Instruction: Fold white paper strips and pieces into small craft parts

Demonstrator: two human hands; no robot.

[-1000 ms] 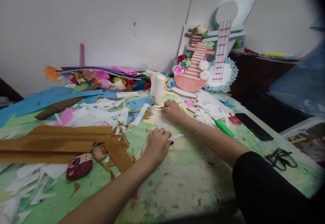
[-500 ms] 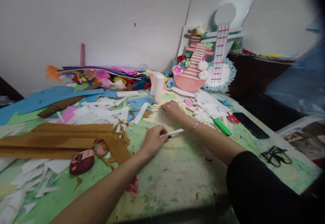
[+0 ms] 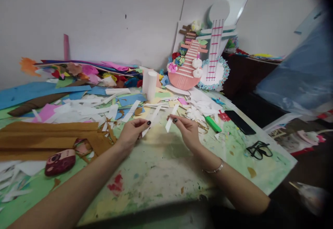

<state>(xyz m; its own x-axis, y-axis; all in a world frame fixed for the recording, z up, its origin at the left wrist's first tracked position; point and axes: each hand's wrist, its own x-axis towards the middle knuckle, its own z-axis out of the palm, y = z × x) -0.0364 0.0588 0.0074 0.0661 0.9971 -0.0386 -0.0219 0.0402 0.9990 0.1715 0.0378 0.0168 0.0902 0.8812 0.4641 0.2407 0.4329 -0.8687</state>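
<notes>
Between thumb and fingers, my left hand (image 3: 132, 132) pinches a narrow white paper strip (image 3: 153, 118) that slants up and to the right. A second, shorter white strip (image 3: 171, 119) is pinched in my right hand (image 3: 186, 129), tilted the same way. Both hands are above the paint-stained table (image 3: 161, 173), with a gap between the two strips. Just beyond them lie thin white sticks or rolled strips (image 3: 161, 106) and an upright white paper roll (image 3: 151, 86). Gold-handled scissors (image 3: 203, 126) rest beside my right hand, their blades partly hidden.
Brown crepe paper (image 3: 49, 140) and a maroon mouse-shaped object (image 3: 60, 162) lie at left. White scraps (image 3: 85, 111) cover the table's back. At right are a green cutter (image 3: 213, 124), a black phone (image 3: 239, 121) and black glasses (image 3: 259, 150). Paper instruments (image 3: 186, 75) stand against the wall.
My right hand has drawn back from the white sticks near the roll and now holds a strip. My left hand has shifted left, its strip now tilted upward. The whole view has turned slightly right.
</notes>
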